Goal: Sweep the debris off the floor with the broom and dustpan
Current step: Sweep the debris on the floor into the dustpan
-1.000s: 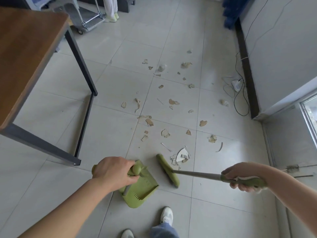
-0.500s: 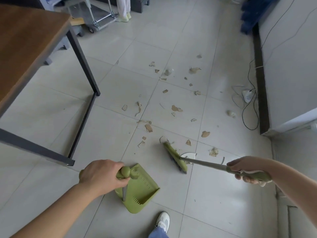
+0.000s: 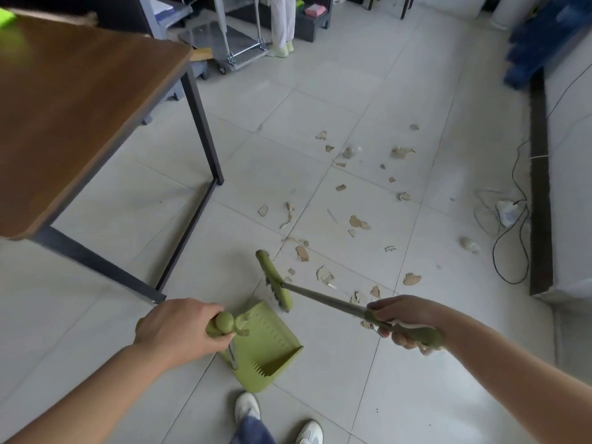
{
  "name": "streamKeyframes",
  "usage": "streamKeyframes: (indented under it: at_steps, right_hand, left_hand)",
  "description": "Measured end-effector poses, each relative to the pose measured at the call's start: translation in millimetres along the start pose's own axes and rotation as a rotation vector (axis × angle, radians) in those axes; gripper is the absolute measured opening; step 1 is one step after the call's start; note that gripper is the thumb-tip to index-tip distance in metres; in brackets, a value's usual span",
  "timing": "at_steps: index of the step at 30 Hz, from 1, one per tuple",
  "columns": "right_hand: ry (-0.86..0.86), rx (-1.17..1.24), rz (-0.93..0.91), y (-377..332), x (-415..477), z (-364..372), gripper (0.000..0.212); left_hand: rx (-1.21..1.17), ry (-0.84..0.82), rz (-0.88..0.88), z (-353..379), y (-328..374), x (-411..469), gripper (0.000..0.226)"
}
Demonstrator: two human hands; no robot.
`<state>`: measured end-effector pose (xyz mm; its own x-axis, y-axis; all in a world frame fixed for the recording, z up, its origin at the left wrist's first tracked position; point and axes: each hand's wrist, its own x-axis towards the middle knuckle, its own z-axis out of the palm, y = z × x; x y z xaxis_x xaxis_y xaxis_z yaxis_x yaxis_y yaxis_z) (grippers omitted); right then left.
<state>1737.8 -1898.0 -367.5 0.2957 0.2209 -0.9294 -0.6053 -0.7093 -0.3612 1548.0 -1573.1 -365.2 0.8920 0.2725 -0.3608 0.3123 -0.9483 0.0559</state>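
My left hand (image 3: 179,328) grips the handle of a green dustpan (image 3: 266,347) that rests on the tiled floor just ahead of my feet. My right hand (image 3: 400,318) is closed around the green grip of a broom (image 3: 275,283); its green head sits at the dustpan's far edge, with the metal shaft running back to my hand. Brown and white debris (image 3: 358,222) lies scattered over the tiles beyond and to the right of the broom head, with several scraps close to the shaft.
A wooden table (image 3: 80,100) with dark metal legs stands at the left. A wall with a dark baseboard (image 3: 539,187), a black cable (image 3: 512,245) and a white adapter run along the right. A trolley and a person's legs (image 3: 283,24) are at the back.
The broom head has swept left and toward me, from the debris to the dustpan's far edge. The view has tilted up, showing more of the room.
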Motion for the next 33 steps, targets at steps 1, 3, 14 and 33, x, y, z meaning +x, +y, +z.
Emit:
streamKeyframes:
  at_steps: [1,3,14,33]
  right_hand:
    - [-0.014,-0.011,-0.015,-14.5,2.0,12.7,0.030]
    - [-0.033,-0.037,-0.033,-37.4,13.8,32.6,0.031]
    - [-0.063,0.154,0.067,-87.7,79.5,55.1,0.014]
    - [0.081,0.261,0.139,-123.2,75.0,-3.3,0.019]
  left_hand:
    - [-0.001,0.010,-0.006,-0.8,-5.4,0.9,0.044]
    - [-0.010,0.020,-0.008,-2.8,-17.6,3.1,0.044]
    - [0.007,-0.011,-0.025,-9.2,-68.7,30.3,0.043]
    - [-0.014,-0.020,0.059,-40.3,-81.7,96.9,0.038]
